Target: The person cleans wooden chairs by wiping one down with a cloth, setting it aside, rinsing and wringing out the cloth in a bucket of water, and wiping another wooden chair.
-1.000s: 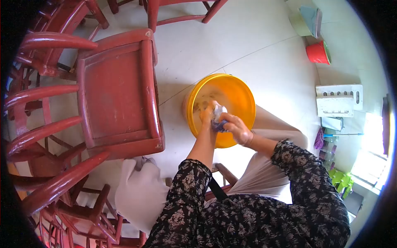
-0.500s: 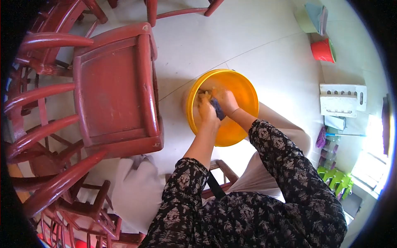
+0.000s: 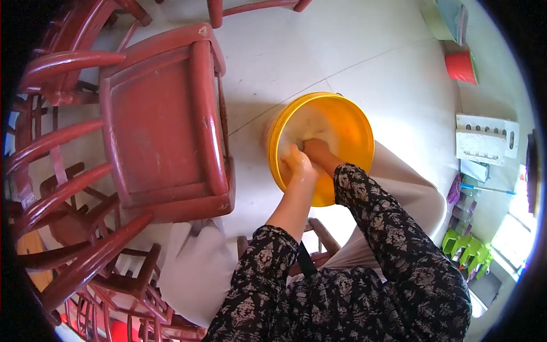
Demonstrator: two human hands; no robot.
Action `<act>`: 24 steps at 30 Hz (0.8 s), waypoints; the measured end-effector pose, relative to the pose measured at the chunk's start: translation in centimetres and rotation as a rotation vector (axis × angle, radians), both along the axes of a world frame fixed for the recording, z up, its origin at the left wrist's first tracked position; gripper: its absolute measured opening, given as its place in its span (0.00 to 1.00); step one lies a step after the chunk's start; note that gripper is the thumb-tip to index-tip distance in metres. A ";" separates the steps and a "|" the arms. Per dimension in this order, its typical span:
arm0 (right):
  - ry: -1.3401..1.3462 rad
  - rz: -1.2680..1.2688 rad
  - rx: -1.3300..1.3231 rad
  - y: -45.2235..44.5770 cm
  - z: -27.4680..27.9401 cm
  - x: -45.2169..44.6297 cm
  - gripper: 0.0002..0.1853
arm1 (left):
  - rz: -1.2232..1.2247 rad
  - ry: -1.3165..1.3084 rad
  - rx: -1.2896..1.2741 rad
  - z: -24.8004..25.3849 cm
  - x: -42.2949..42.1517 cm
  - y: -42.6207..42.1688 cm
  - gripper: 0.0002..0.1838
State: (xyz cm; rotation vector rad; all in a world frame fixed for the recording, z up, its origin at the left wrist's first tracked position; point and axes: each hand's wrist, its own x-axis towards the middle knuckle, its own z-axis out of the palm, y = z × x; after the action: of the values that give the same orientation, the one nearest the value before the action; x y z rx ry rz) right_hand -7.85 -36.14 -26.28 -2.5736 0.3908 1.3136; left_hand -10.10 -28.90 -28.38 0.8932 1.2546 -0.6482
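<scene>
A yellow bucket [image 3: 359, 122] with cloudy water [image 3: 313, 122] in it stands on the floor between my knees. Both my hands are down inside it. My left hand [image 3: 299, 162] is on the left, wet, its fingers curled and partly hidden. Just right of it, my right hand [image 3: 320, 151] reaches into the water with bent fingers, their tips out of sight. A small dark bit shows by the right fingertips, too little to name. The dark cloth seen earlier is not plainly visible.
Left of the bucket stands a red wooden chair [image 3: 162, 122], with more red chairs behind it. Along the right wall are a red bin [image 3: 460, 67], a white rack [image 3: 484, 139] and green clips or hangers [image 3: 467, 251]. Pale tiled floor [image 3: 285, 57] surrounds the bucket.
The dark cloth that both hands gripped has dropped from view. My right hand has gone lower into the water, and the left has drawn slightly apart. The whole view has shifted a little.
</scene>
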 end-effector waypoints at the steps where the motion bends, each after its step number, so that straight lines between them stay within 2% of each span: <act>1: -0.001 0.001 0.001 -2.2 -4.3 -3.1 0.15 | 0.001 -0.001 0.001 0.7 0.2 0.3 0.27; 2: -0.203 0.038 -0.014 -4.6 -8.3 -6.1 0.14 | -0.014 0.031 -0.098 2.5 0.9 0.7 0.25; 3: -0.403 0.077 -0.032 -5.2 -13.9 -4.6 0.13 | -0.029 0.064 -0.200 4.1 1.6 1.1 0.24; 4: -0.403 0.082 -0.040 -5.9 -8.8 -3.8 0.13 | -0.026 0.063 -0.209 5.8 2.2 1.2 0.24; 6: -0.462 -0.347 0.209 -2.0 1.4 2.2 0.14 | 0.044 0.114 -0.325 8.7 3.4 1.6 0.23; 7: -0.462 -0.338 0.205 -1.6 5.0 3.1 0.14 | 0.051 0.112 -0.331 9.2 3.8 1.8 0.23; 8: -0.387 -0.333 0.320 -0.9 8.1 3.5 0.12 | -0.013 0.161 -0.329 9.5 4.3 2.1 0.23; 9: -0.312 -0.328 0.437 -0.3 10.3 3.5 0.11 | -0.079 0.207 -0.324 9.6 4.6 2.4 0.24; 10: -0.314 -0.322 0.441 -0.1 11.9 3.1 0.11 | -0.074 0.203 -0.321 8.7 4.6 2.2 0.24; 12: -0.463 0.108 0.453 -0.3 15.0 1.5 0.09 | 0.142 0.066 -0.613 6.1 3.8 1.2 0.22; 13: -0.465 0.112 0.450 -0.2 16.6 0.7 0.09 | 0.144 0.064 -0.617 6.3 3.9 1.3 0.22; 15: -0.485 0.334 0.457 0.0 19.4 -0.6 0.09 | 0.005 0.094 -0.736 7.0 4.2 1.9 0.18; 16: -0.489 0.329 0.456 0.0 20.6 -0.7 0.09 | 0.008 0.093 -0.768 7.1 4.0 1.6 0.13; 17: -0.407 0.198 0.523 0.1 21.7 -0.7 0.10 | 0.000 0.094 -0.764 6.6 3.7 1.5 0.13; 18: -0.323 0.063 0.591 0.1 22.4 -1.0 0.11 | -0.105 -0.023 -0.790 6.1 3.4 1.5 0.10; 19: -0.329 0.053 0.596 0.1 22.8 -1.1 0.11 | -0.212 -0.143 -0.816 6.7 3.2 1.9 0.07; 20: -0.227 -0.253 0.730 -0.3 22.9 -0.8 0.12 | -0.224 -0.142 -0.809 7.2 3.1 2.1 0.07; 21: -0.119 -0.562 0.857 -0.8 22.8 -0.4 0.13 | -0.265 -0.141 -0.807 7.8 2.9 2.4 0.11; 22: -0.060 -0.661 0.935 -1.7 22.5 0.1 0.16 | -0.307 -0.144 -0.804 9.2 3.1 2.7 0.15; 23: -0.067 -0.678 0.939 -3.3 20.2 0.8 0.16 | -0.351 -0.136 -0.805 8.1 3.6 1.7 0.19; 24: -0.140 -0.861 0.978 -4.0 18.5 1.0 0.15 | -0.453 -0.184 -0.840 7.8 4.2 1.5 0.27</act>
State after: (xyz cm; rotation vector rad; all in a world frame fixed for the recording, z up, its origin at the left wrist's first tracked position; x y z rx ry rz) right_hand -6.84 -40.09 -7.76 -1.3936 0.5528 0.7045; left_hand -5.87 -27.40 -20.58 0.4964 0.5057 -1.2947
